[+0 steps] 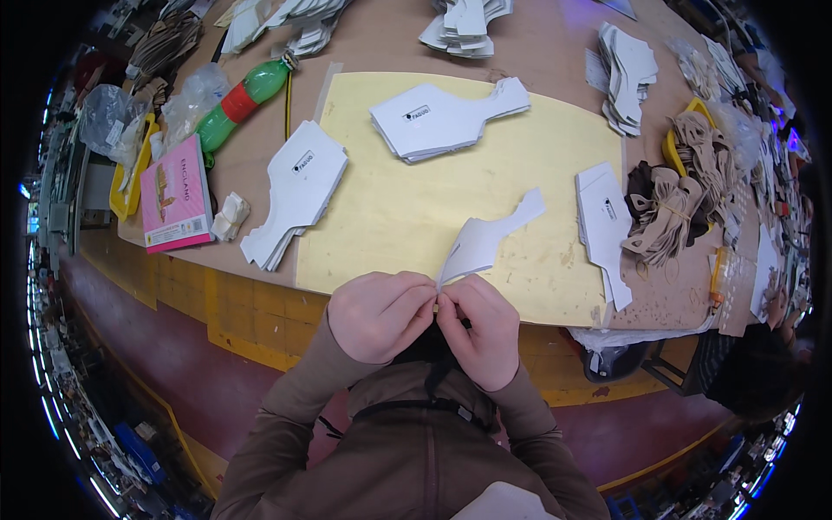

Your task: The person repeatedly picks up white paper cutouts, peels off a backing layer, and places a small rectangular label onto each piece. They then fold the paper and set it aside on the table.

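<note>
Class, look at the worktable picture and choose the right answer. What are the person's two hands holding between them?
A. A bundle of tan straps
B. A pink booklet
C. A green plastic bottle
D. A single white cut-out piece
D: both the left hand and the right hand pinch the lower end of one white cut-out piece, held up over the yellow sheet, while the green bottle lies untouched at the far left.
</note>
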Demonstrator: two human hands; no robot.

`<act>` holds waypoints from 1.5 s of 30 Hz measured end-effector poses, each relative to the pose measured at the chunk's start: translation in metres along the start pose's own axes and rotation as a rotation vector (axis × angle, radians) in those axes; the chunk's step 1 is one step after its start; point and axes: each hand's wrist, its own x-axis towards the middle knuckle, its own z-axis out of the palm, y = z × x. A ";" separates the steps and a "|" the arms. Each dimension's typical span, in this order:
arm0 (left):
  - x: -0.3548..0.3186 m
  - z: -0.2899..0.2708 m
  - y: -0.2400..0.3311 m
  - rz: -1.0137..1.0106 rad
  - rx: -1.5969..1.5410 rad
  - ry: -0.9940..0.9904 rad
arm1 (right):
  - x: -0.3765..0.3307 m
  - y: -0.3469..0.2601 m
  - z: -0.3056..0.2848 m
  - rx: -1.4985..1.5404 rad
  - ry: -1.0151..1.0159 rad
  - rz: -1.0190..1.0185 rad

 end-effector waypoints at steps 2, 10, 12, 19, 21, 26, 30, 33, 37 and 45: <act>0.000 -0.001 -0.001 0.015 0.052 -0.007 | 0.001 0.002 0.004 -0.011 0.005 -0.025; -0.002 -0.002 -0.008 -0.039 0.093 -0.115 | 0.000 0.004 0.007 -0.020 -0.041 -0.020; -0.001 0.001 -0.013 -0.057 -0.033 -0.086 | 0.000 0.004 0.006 0.013 -0.046 0.005; -0.003 0.005 -0.018 -0.215 -0.373 -0.067 | 0.003 0.007 0.001 0.082 -0.059 0.041; -0.003 0.004 -0.018 -0.210 -0.376 -0.070 | 0.003 0.008 0.001 0.079 -0.062 0.037; -0.002 0.000 -0.014 -0.164 -0.217 -0.099 | 0.001 0.007 0.008 -0.002 -0.040 -0.013; -0.002 -0.007 -0.013 -0.105 -0.018 -0.165 | 0.000 0.005 0.015 -0.063 -0.030 -0.039; -0.002 -0.009 -0.015 -0.106 -0.002 -0.187 | 0.001 0.005 0.016 -0.051 -0.028 -0.044; -0.002 -0.007 -0.018 -0.141 -0.157 -0.135 | 0.002 0.005 0.013 0.002 -0.019 -0.038; -0.004 -0.006 -0.017 -0.050 -0.005 -0.126 | 0.001 0.004 0.017 -0.033 0.006 -0.061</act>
